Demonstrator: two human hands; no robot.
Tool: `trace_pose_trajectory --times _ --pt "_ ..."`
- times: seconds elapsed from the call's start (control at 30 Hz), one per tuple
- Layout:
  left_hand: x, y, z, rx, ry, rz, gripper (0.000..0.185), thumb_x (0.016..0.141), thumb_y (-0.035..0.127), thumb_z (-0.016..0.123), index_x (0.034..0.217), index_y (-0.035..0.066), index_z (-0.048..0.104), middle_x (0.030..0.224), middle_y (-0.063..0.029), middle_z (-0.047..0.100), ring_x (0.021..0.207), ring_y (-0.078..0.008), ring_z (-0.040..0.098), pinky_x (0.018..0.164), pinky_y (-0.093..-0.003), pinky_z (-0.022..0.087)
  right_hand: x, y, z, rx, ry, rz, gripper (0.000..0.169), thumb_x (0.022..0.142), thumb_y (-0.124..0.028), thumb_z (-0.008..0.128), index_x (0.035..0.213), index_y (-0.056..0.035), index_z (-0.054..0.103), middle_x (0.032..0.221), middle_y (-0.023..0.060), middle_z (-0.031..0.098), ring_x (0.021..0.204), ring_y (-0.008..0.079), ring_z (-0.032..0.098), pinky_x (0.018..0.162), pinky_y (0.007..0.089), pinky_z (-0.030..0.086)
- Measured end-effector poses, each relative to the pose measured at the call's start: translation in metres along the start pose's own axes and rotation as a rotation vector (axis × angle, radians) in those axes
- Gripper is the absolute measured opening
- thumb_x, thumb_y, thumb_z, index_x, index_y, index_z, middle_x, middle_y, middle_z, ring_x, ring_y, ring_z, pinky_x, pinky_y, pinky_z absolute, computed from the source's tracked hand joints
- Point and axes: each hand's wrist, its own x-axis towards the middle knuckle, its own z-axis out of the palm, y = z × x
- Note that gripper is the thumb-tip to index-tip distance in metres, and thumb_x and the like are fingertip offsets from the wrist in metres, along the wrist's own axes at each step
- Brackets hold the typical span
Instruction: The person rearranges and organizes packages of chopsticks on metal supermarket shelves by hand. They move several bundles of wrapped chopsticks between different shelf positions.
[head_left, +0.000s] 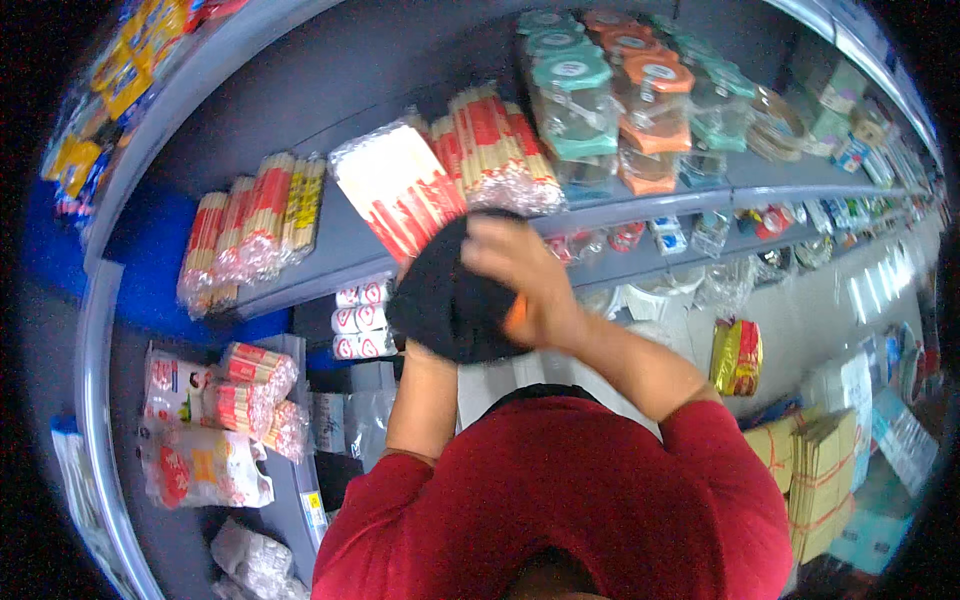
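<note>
A black rounded object (457, 292), perhaps a cap or cloth, is in front of my chest. My right hand (521, 270) is blurred and lies over its right side, fingers across its upper part. A small orange patch (516, 312) shows beside the palm. My left forearm (430, 394) rises behind the black object, which hides nearly all of my left hand. Just above it, a flat plastic-wrapped pack of chopsticks (405, 180), white and red, tilts over the shelf edge. Whether my left hand grips this pack cannot be made out.
Bundled chopsticks (266, 206) lie on the grey shelf (337, 259), with more bundles (491, 142) right of the pack. Teal-lidded containers (574, 97) and orange-lidded ones (656, 90) stand further right. White rolls (364, 319) sit below. A yellow-red packet (736, 358) and bundled brown paper goods (821, 480) are at right.
</note>
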Motion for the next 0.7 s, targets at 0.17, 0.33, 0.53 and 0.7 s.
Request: trace_pose_trajectory --times 0.17,0.33,0.53,0.7 --pt "-0.005 0.017 -0.018 -0.104 -0.152 -0.046 0.067 0.090 0.054 0.026 0.135 0.005 0.030 0.131 -0.0193 0.041 0.118 -0.0343 0.043 0.100 -0.0459 0.034 -0.015 -0.013 0.004 -0.058 -0.275 -0.146 0.043 0.071 -0.024 0.064 0.112 -0.0123 0.056 0.123 0.0154 0.049 0.112 0.0356 0.048 0.091 0.0468 0.038" --pt "-0.009 0.012 -0.027 -0.269 -0.143 0.080 0.059 0.092 0.046 0.030 0.133 0.004 0.033 0.128 -0.0161 0.045 0.116 -0.0293 0.046 0.100 -0.0406 0.036 0.026 0.008 0.004 0.040 0.110 0.210 0.055 0.058 -0.001 0.072 0.110 -0.0038 0.055 0.113 0.0160 0.056 0.107 0.0313 0.053 0.093 0.0365 0.041" --pt "0.015 0.052 0.010 0.043 0.028 0.147 0.060 0.090 0.049 0.035 0.128 0.004 0.039 0.117 -0.0186 0.054 0.100 -0.0295 0.057 0.084 -0.0439 0.048 -0.036 0.012 -0.014 0.030 0.134 0.643 0.055 0.061 0.000 0.074 0.112 -0.0045 0.054 0.110 0.0151 0.057 0.105 0.0278 0.055 0.092 0.0345 0.042" --pt "0.087 0.095 -0.011 0.220 0.136 0.043 0.044 0.089 0.041 0.045 0.115 0.006 0.051 0.104 -0.0134 0.062 0.088 -0.0258 0.062 0.077 -0.0405 0.052 -0.100 -0.002 -0.036 -0.020 0.128 0.816 0.053 0.063 0.002 0.072 0.112 -0.0018 0.054 0.108 0.0137 0.059 0.101 0.0229 0.056 0.089 0.0311 0.043"
